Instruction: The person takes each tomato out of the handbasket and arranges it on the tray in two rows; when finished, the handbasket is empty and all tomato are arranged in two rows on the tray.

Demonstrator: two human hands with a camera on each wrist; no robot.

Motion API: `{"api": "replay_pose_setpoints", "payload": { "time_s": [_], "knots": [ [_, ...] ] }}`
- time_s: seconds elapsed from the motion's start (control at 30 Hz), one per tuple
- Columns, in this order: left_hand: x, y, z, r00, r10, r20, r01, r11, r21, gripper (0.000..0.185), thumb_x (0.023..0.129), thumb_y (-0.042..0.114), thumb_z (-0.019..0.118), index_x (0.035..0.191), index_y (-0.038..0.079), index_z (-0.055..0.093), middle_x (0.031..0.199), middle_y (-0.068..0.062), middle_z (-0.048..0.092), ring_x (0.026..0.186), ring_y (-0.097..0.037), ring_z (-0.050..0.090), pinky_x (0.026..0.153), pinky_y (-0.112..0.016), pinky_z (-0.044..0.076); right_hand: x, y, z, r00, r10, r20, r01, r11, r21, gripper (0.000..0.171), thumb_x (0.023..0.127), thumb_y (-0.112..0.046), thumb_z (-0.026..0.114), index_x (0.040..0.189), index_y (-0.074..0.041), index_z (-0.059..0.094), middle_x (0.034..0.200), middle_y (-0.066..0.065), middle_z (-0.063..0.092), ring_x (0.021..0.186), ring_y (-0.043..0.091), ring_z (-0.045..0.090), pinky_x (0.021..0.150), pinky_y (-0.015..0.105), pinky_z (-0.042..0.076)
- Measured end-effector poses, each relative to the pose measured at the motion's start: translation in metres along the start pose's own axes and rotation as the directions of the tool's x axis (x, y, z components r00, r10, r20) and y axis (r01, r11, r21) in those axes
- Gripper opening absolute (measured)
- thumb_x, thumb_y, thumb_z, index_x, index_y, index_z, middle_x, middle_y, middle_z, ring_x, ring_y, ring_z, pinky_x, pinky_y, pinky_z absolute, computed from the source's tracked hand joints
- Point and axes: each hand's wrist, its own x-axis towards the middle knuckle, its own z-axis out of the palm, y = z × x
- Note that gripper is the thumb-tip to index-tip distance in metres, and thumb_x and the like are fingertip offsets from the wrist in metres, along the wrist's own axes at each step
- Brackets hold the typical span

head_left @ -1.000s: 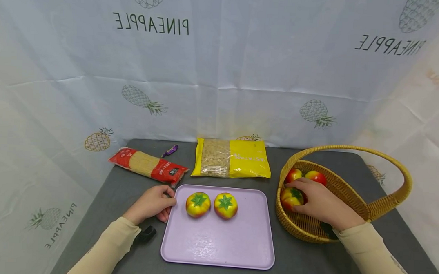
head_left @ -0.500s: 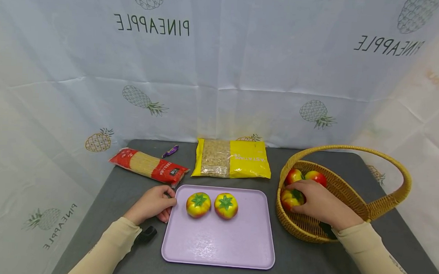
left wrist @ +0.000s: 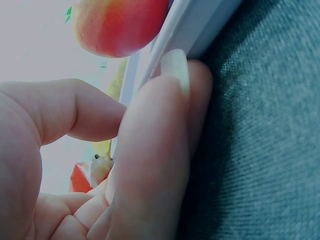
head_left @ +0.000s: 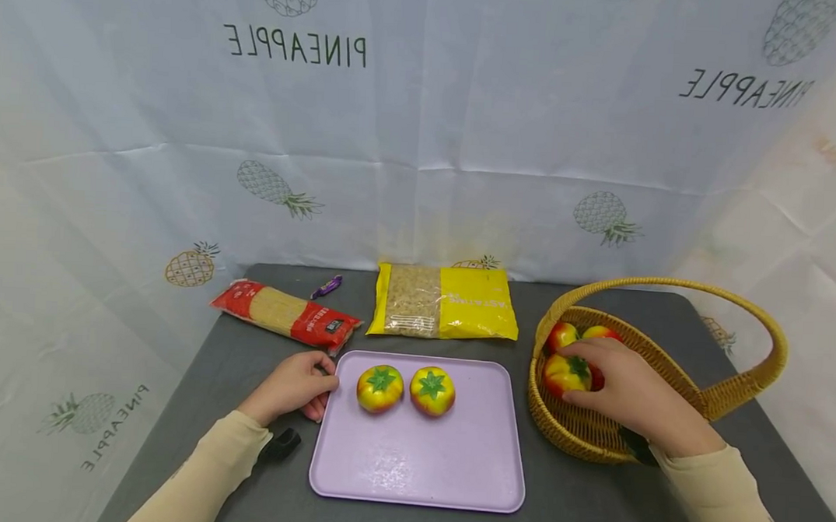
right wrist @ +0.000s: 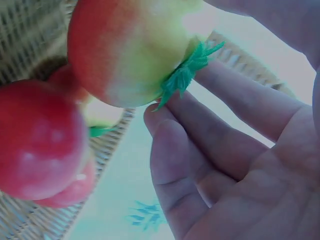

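While the left hand rests on the grey tabletop at the left edge of the lilac tray, the right hand reaches into the wicker basket on the right and holds a red-and-yellow tomato — its green calyx faces up in the head view. The right grip is closed on that tomato: the right wrist view shows the fingers curled under it, touching the fruit beside the calyx. Two more red tomatoes lie behind it in the far part of the basket, partly hidden by the hand.

The left grip is curled, with fingertips against the tray's raised rim; whether it truly pinches the rim or only presses on it, I cannot tell. Two tomatoes sit side by side on the far half of the tray — the left one and the right one, just touching or nearly so.

Farther back on the tabletop lie a yellow bag of grain in the middle, a red packet of noodles to the left, and a small purple wrapped sweet between them. A white cloth printed with pineapples hangs behind.
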Motion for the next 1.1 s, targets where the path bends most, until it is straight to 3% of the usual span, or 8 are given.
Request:
{"api": "replay_pose_setpoints", "payload": {
  "time_s": [0.4, 0.67, 1.1],
  "knots": [
    [-0.002, 0.000, -0.001, 1.000, 0.000, 0.000, 0.000, 1.000, -0.002, 0.023, 0.096, 0.018, 0.073, 0.112, 0.005, 0.064, 0.067, -0.009, 0.068, 0.048, -0.019, 0.068, 0.050, -0.030, 0.061, -0.008, -0.052, -0.006, 0.998, 0.011, -0.059, -0.006, 0.997, 0.082, 0.063, 0.084, -0.039, 0.093, 0.140, -0.021, 0.071, 0.142, 0.012, 0.067, 0.129, 0.036, 0.062, 0.105, 0.064, 0.058],
    [0.000, -0.001, 0.001, 1.000, 0.009, 0.005, -0.009, 1.000, -0.010, 0.022, 0.095, 0.018, 0.074, 0.111, 0.005, 0.064, 0.067, -0.009, 0.067, 0.048, -0.019, 0.068, 0.050, -0.031, 0.061, 0.009, -0.074, 0.023, 0.998, -0.015, -0.061, 0.024, 0.990, 0.142, 0.058, 0.084, -0.033, 0.094, 0.136, -0.020, 0.072, 0.142, 0.008, 0.068, 0.133, 0.036, 0.063, 0.109, 0.062, 0.057],
    [0.000, -0.003, 0.000, 1.000, 0.009, 0.001, -0.008, 1.000, -0.014, 0.022, 0.096, 0.018, 0.074, 0.112, 0.006, 0.064, 0.068, -0.010, 0.068, 0.048, -0.018, 0.068, 0.050, -0.031, 0.061, 0.029, -0.086, 0.059, 0.999, -0.041, -0.017, 0.043, 0.994, 0.105, 0.055, 0.080, -0.025, 0.096, 0.131, -0.019, 0.074, 0.134, 0.003, 0.071, 0.125, 0.027, 0.063, 0.108, 0.055, 0.059]
  ]
}}
